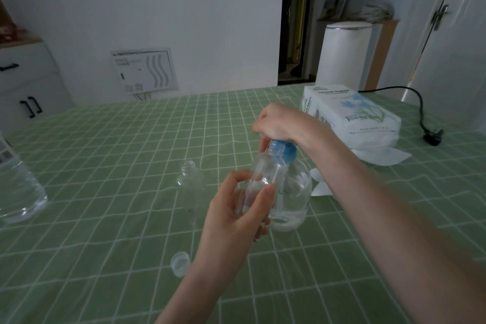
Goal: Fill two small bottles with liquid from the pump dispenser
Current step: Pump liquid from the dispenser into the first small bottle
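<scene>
A clear round pump dispenser [292, 192] with a blue pump head stands on the green checked tablecloth [105, 218], part full of clear liquid. My right hand [281, 123] is curled over the blue pump head from above. My left hand [236, 216] grips a small clear bottle [260, 179], tilted with its mouth up under the pump spout. A second small clear bottle [190, 179] stands upright and uncapped just left of the dispenser. A small translucent cap [180, 263] lies on the cloth near my left wrist.
A large clear water bottle [18, 192] stands at the left edge. A white tissue pack [349, 116] with loose tissues sits at the back right, and a black power cord with plug [431, 135] lies beyond it.
</scene>
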